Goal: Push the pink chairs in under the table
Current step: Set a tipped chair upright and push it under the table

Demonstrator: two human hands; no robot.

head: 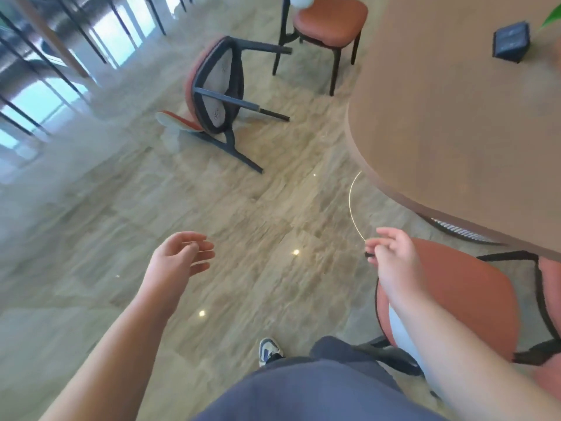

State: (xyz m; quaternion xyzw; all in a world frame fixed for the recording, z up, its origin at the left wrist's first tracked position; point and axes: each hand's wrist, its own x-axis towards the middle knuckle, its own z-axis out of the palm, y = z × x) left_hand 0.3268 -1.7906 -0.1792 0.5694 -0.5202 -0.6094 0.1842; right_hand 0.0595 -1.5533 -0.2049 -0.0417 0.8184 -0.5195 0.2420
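Note:
A round tan table (455, 123) fills the upper right. One pink chair (461, 299) stands at the lower right, its seat close to the table's edge. A second pink chair (218, 89) lies tipped over on the floor at upper centre, its dark legs pointing right. A third pink chair (328, 22) stands upright at the top, beside the table. My left hand (182, 256) hovers over the bare floor with fingers apart, holding nothing. My right hand (391, 250) hangs above the near chair's seat edge with fingers curled; a small dark thing shows at its fingertips, too blurred to identify.
A dark box (511, 41) sits on the table near a green leaf (552, 16). Dark legs of other furniture (76, 41) stand at the upper left by bright windows. My shoe (268, 350) and grey trousers are at the bottom. Polished stone floor (243, 223) spreads between the chairs.

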